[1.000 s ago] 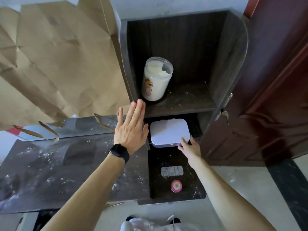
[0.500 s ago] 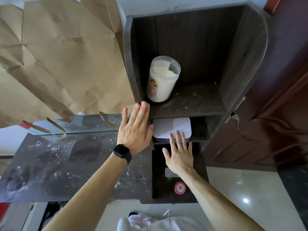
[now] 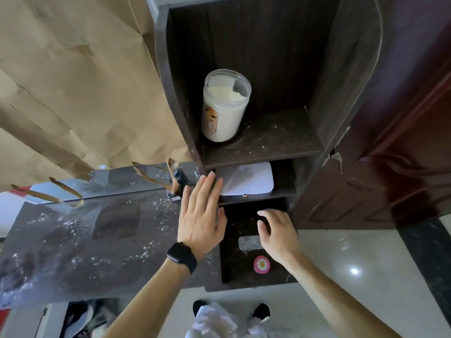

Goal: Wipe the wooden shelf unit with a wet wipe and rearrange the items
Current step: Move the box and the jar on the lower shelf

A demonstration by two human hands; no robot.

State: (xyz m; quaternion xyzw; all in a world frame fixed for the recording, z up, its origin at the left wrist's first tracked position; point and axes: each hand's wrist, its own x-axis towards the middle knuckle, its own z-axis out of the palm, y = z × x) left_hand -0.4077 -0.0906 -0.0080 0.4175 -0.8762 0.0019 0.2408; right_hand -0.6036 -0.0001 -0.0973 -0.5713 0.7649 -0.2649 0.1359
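A dark wooden shelf unit (image 3: 346, 76) stands ahead of me. A clear jar of pale powder (image 3: 224, 108) sits on its dusty upper shelf. A white flat box (image 3: 246, 179) lies pushed into the middle shelf. On the bottom board lie a silver blister pack (image 3: 249, 242) and a small pink round tin (image 3: 261, 264). My left hand (image 3: 201, 215), with a black watch on the wrist, has straight fingers touching the unit's left edge near the box. My right hand (image 3: 278, 230) hovers over the bottom board with loosely bent fingers, holding nothing.
A grey speckled counter (image 3: 73, 240) runs to the left. Torn brown paper (image 3: 73, 81) covers the wall above it. A dark red door (image 3: 402, 142) stands at the right. Pale glossy floor tiles (image 3: 353, 276) lie below, and my shoes show at the bottom.
The white box went from my right hand's grip at the shelf front to lying deep on the middle shelf. My right hand let go and drew back down over the bottom board.
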